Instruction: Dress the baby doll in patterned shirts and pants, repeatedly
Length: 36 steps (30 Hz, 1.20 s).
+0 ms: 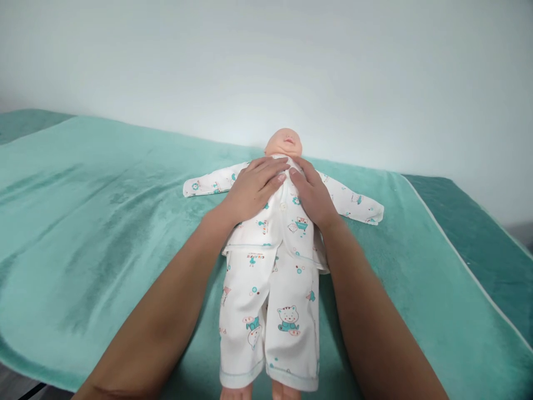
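Observation:
A baby doll (286,142) lies on its back, its head at the far side and its feet toward me. It wears a white long-sleeved top (266,233) with small printed figures and matching trousers (291,294). Across the left side of the doll's chest rests my left hand (260,186), palm down with its fingers stretched out. My right hand (312,189) lies flat on the other side of the chest, near the collar. Both thumbs point inward by the top's front opening, where a button shows. The doll's sleeves spread out to either side.
A light green plush blanket (104,233) with soft wrinkles lies under the doll. Darker green cloth (478,239) shows beyond its pale edge at the right and at the far left. A plain pale wall (266,61) rises behind the doll's head.

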### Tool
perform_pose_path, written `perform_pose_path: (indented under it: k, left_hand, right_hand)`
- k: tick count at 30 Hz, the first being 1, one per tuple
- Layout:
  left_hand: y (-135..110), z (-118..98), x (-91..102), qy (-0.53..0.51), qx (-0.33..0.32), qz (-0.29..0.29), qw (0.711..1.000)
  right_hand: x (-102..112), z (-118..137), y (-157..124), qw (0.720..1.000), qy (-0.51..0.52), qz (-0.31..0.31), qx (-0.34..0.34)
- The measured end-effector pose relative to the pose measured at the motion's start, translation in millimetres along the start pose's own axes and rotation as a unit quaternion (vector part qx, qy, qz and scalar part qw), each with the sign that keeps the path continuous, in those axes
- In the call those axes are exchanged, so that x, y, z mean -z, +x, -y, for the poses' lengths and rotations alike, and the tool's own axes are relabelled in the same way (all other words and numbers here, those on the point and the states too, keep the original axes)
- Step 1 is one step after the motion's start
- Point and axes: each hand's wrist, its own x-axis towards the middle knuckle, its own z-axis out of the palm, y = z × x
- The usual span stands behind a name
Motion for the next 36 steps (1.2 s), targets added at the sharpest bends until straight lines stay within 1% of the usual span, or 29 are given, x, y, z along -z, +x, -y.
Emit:
perform_pose_path:
  k: [3,6,9,11,13,15,16,18,20,21,22,24,26,27,29,31,34,36]
  left_hand:
    - [-1,2,1.3,-0.002,-0.016,-0.007,1.0]
    - [-2,4,2.5,-0.007,-0.032,-0.009,0.999]
    - [-3,5,3.9,-0.015,-0.024,-0.006,1.0]
    - [-3,6,4.7,-0.029,-0.006,-0.002,1.0]
    - [-2,8,4.7,-0.056,0.026,-0.003,0.998]
    - [0,13,3.4,-0.086,0.064,-0.014,0.994]
    - [0,16,2.4,-0.093,0.083,-0.024,0.992]
    - [0,27,1.0,-0.075,0.115,-0.051,0.989]
    - [-5,42,2.5,-0.008,0.141,-0.066,0.988]
    - [-11,50,5.3,0.038,0.151,-0.064,0.986]
    - [-18,59,9.5,0.086,0.161,-0.059,0.981]
    - [-38,77,21.8,0.167,0.192,-0.042,0.966]
    - [-58,92,36.8,0.215,0.223,-0.022,0.951]
    - [-67,97,44.0,0.23,0.241,-0.014,0.943]
    - [-80,105,55.3,0.261,0.27,0.003,0.927]
    - [-84,110,61.5,0.29,0.282,0.016,0.914]
    - [-82,113,63.8,0.312,0.275,0.022,0.909]
    - [-80,114,64.4,0.322,0.296,0.018,0.899]
  right_hand:
    - [5,-13,-1,0.997,-0.062,-0.024,-0.036]
    - [22,-36,-7,0.981,-0.181,-0.029,-0.059]
    - [54,-62,-20,0.95,-0.302,-0.016,-0.081]
    - [79,-80,-32,0.935,-0.336,-0.005,-0.114]
    - [102,-94,-47,0.921,-0.36,0.004,-0.146]
    - [116,-103,-61,0.914,-0.372,-0.009,-0.162]
    - [120,-106,-67,0.912,-0.375,-0.026,-0.161]
    - [123,-106,-76,0.917,-0.369,-0.061,-0.137]
    - [124,-104,-80,0.923,-0.358,-0.094,-0.107]
    - [126,-102,-80,0.922,-0.355,-0.112,-0.107]
    - [128,-101,-80,0.919,-0.352,-0.129,-0.122]
    - [135,-100,-77,0.913,-0.331,-0.147,-0.189]
    - [142,-100,-75,0.914,-0.292,-0.141,-0.244]
    - [143,-100,-74,0.919,-0.274,-0.132,-0.251]
    - [143,-100,-71,0.931,-0.252,-0.125,-0.232]
    - [140,-100,-66,0.937,-0.242,-0.14,-0.207]
    - [137,-105,-59,0.929,-0.238,-0.204,-0.198]
    - [138,-109,-55,0.922,-0.244,-0.222,-0.202]
